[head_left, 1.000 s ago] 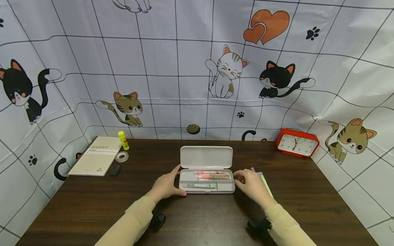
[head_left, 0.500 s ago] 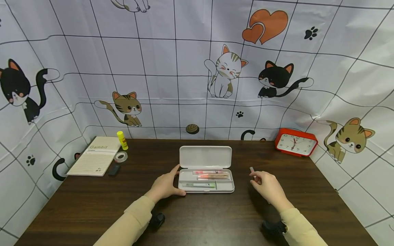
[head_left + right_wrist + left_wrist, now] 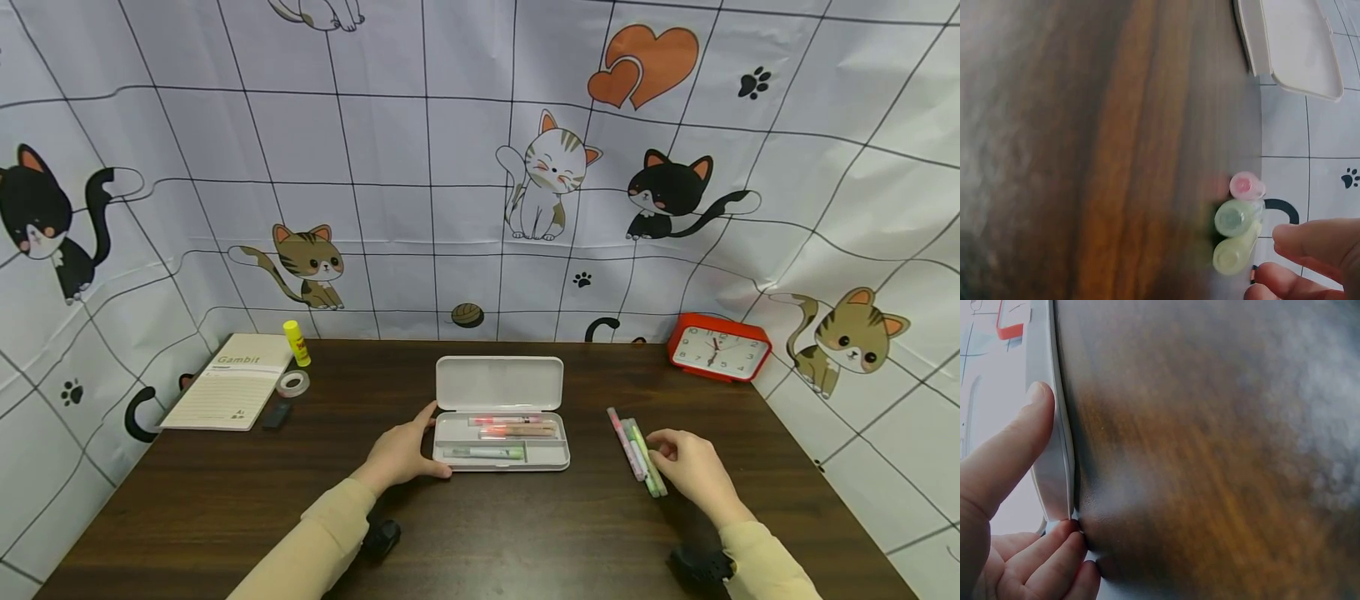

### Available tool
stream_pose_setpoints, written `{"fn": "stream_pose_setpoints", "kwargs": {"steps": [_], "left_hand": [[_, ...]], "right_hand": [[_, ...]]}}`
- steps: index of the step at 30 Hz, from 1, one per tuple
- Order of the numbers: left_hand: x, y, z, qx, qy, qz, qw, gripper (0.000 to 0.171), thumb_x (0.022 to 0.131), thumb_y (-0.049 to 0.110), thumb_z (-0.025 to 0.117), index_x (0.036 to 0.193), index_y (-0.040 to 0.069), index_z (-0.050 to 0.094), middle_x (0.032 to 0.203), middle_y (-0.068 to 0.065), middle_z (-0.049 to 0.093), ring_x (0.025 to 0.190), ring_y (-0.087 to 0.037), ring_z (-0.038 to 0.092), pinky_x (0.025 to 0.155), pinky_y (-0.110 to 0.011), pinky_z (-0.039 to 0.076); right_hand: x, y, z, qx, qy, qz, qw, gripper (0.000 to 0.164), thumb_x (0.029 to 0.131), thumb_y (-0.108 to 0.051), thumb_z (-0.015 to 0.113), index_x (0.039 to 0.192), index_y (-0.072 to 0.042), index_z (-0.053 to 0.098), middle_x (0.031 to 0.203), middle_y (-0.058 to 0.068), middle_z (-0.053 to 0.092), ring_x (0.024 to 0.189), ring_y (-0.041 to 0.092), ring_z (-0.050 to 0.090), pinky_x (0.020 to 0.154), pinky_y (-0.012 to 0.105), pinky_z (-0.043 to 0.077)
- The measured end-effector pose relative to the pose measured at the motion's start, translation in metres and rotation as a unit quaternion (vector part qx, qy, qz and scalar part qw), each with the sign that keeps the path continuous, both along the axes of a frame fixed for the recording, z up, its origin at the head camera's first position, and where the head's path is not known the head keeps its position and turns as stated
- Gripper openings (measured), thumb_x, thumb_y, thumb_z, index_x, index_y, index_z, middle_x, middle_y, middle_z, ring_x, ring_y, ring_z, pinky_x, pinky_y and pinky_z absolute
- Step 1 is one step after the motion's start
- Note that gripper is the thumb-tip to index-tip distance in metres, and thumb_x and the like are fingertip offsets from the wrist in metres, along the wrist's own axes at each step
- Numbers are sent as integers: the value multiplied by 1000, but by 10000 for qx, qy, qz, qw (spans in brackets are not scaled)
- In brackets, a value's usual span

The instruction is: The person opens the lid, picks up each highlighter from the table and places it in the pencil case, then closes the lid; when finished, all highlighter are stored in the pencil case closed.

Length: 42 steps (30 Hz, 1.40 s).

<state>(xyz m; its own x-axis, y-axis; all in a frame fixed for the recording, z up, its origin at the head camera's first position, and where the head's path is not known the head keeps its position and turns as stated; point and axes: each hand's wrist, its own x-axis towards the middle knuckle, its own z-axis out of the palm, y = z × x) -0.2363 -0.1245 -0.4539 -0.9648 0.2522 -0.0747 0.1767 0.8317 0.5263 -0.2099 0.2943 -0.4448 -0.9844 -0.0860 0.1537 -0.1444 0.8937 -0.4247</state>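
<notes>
An open white pencil case (image 3: 546, 460) lies mid-table, lid raised at the back. Pink and peach markers (image 3: 517, 432) lie in its rear compartment and a green marker (image 3: 487, 452) in the front left one. My left hand (image 3: 397, 454) grips the case's left end; in the left wrist view the thumb (image 3: 1038, 419) presses the front wall and the fingers bend round the end. To the right, a pink marker (image 3: 626, 443), a green marker (image 3: 1234, 217) and a yellow-green marker (image 3: 1230, 256) lie side by side. My right hand (image 3: 693, 471) is beside them, thumb and fingers parted; contact is unclear.
At the back left are a notebook (image 3: 232, 383), a yellow glue stick (image 3: 297, 343), a roll of tape (image 3: 293, 384) and a small dark block (image 3: 277, 416). A red alarm clock (image 3: 720, 347) stands at the back right. Cat-printed cloth walls border the brown table (image 3: 480, 542).
My right hand has moved rightward from the case's right edge, passing over the loose markers to their right side, leaving them uncovered. The left hand has stayed on the case.
</notes>
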Motion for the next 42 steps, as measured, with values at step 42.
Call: {"fn": "stream_pose_setpoints", "kwargs": {"steps": [42], "left_hand": [[1, 0, 2, 86, 6, 4, 10000, 110, 65, 44, 85, 150, 7, 26, 136, -11, 54, 119, -35, 53, 95, -51, 43]], "right_hand": [[2, 10, 3, 97, -159, -365, 9992, 9, 79, -3, 66, 86, 2, 68, 71, 3, 58, 62, 17, 48, 56, 33, 41]]}}
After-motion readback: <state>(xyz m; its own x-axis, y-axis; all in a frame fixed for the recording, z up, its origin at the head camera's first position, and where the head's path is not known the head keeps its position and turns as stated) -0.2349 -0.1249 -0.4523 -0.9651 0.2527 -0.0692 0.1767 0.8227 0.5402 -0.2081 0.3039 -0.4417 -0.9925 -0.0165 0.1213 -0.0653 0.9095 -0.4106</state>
